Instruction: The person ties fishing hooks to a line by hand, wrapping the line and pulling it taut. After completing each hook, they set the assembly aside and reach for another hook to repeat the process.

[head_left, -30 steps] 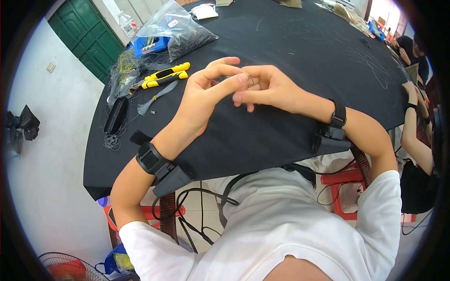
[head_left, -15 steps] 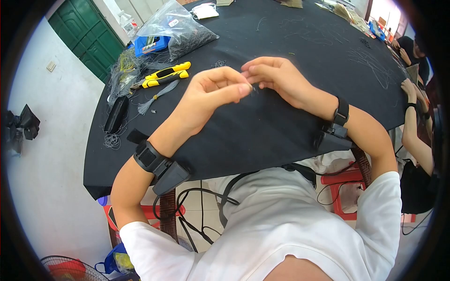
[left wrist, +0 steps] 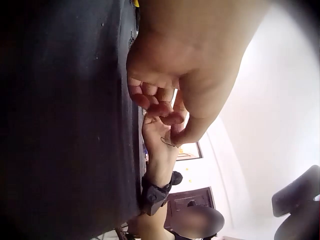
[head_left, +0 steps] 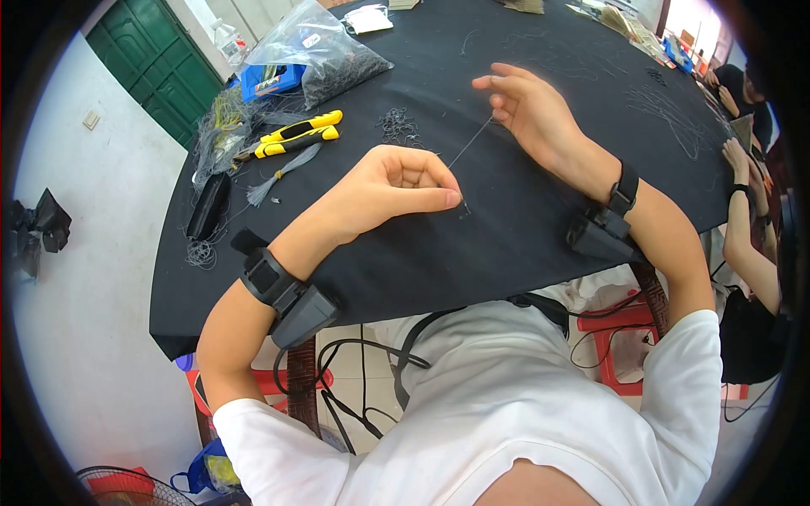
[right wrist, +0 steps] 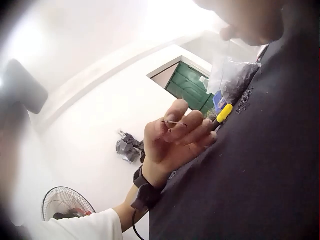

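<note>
My left hand (head_left: 388, 190) pinches a small thin dark piece between thumb and forefinger, with a short tip sticking out past the fingertips. In the right wrist view that small piece (right wrist: 175, 123) lies across the fingertips; it is too small to tell its kind. A thin grey line (head_left: 471, 142) runs straight from the left hand up to my right hand (head_left: 536, 110), held at the right hand's curled lower fingers while its forefinger reaches out. A loose pile of small dark pieces (head_left: 398, 126) lies on the black cloth just beyond the left hand.
Yellow-and-black pliers (head_left: 299, 135), a tied grey bundle of strands (head_left: 287, 175) and a black case (head_left: 209, 207) lie to the left. Behind them are a clear bag (head_left: 346, 72) of dark pieces and a blue box (head_left: 272, 82). Another person's arm (head_left: 751, 236) is at right.
The hands have moved apart: the right went up and away to the right, the left came down slightly. The line now shows stretched between them, and the pile behind has come into view.
</note>
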The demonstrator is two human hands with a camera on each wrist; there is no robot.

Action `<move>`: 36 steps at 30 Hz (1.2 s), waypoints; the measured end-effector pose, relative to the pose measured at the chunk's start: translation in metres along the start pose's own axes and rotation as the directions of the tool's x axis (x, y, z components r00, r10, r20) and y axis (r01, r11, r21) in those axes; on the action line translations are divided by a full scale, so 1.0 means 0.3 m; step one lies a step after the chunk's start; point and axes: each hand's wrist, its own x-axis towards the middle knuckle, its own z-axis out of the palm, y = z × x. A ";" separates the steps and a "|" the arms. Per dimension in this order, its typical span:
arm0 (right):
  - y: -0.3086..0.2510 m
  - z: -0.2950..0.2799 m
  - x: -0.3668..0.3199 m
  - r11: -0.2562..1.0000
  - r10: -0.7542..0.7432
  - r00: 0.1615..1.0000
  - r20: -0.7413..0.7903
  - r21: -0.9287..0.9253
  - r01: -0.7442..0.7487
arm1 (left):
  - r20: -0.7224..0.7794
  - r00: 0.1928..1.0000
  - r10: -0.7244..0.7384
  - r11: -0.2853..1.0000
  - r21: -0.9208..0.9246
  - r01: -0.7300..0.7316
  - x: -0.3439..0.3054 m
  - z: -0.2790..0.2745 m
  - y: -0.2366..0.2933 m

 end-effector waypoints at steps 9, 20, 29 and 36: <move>0.001 -0.040 0.037 0.997 -0.063 0.998 -0.002 -0.053 0.063 | 0.092 0.994 -0.054 0.998 0.030 0.052 -0.010 0.000 0.021; -0.031 -0.012 0.007 0.902 -0.151 0.953 0.264 -0.359 0.242 | -0.267 0.921 0.283 0.939 0.273 -0.210 0.003 -0.017 0.003; -0.003 0.085 -0.110 0.932 -0.005 0.863 0.505 -0.311 0.187 | -0.273 0.686 0.675 0.605 0.736 -0.303 0.011 -0.027 0.001; 0.001 0.089 -0.116 0.930 -0.002 0.873 0.487 -0.320 0.180 | -0.257 0.712 0.654 0.637 0.694 -0.335 0.010 -0.024 0.004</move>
